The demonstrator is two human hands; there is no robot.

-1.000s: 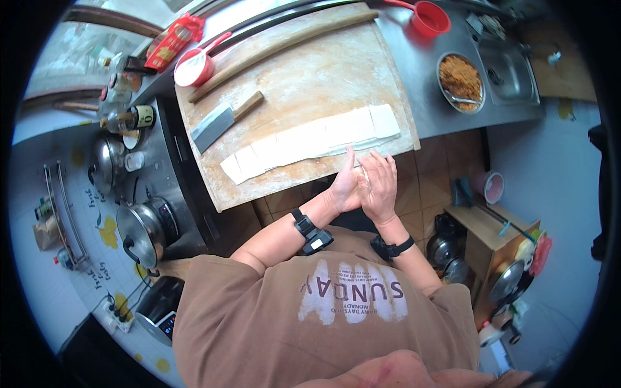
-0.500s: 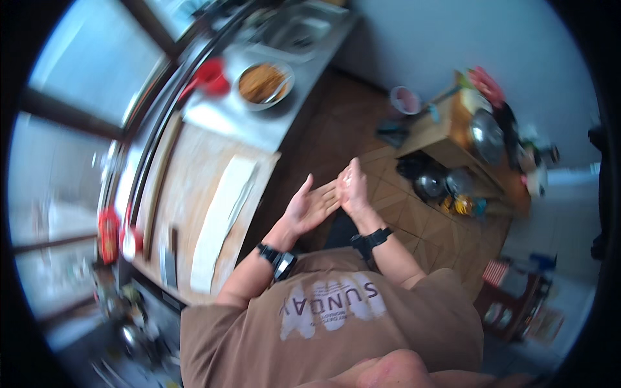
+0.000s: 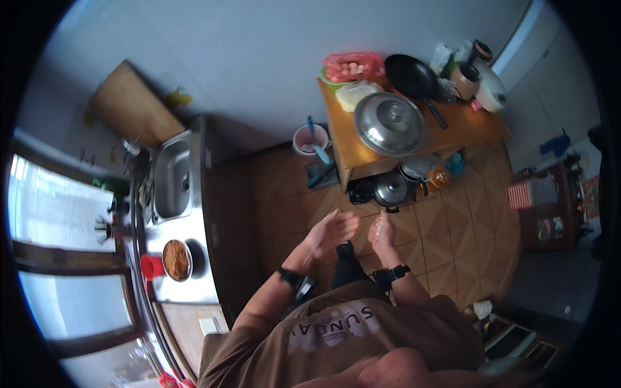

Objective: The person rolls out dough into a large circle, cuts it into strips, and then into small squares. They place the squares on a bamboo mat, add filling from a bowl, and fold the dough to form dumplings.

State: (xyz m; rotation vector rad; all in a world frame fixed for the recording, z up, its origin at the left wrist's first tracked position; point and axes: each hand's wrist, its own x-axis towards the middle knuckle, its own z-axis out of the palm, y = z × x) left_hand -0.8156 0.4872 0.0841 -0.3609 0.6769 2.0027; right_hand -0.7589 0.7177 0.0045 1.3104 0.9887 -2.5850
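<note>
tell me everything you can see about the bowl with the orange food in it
The bowl is round, with a thin, pale, smooth rim that looks like metal. It sits upright on the shiny counter, between the sink and the wooden board, filled with crumbly or shredded orange-brown food. A red cup stands close on its window side; whether they touch is unclear. Neither the left hand nor the right hand touches it.

Ahead of me, pale blue wall (image 3: 259, 77) and 1 wooden cabinet (image 3: 340, 139); beneath me, brown tiled floor (image 3: 453, 226); daylight through windows (image 3: 84, 297) on my left.
</note>
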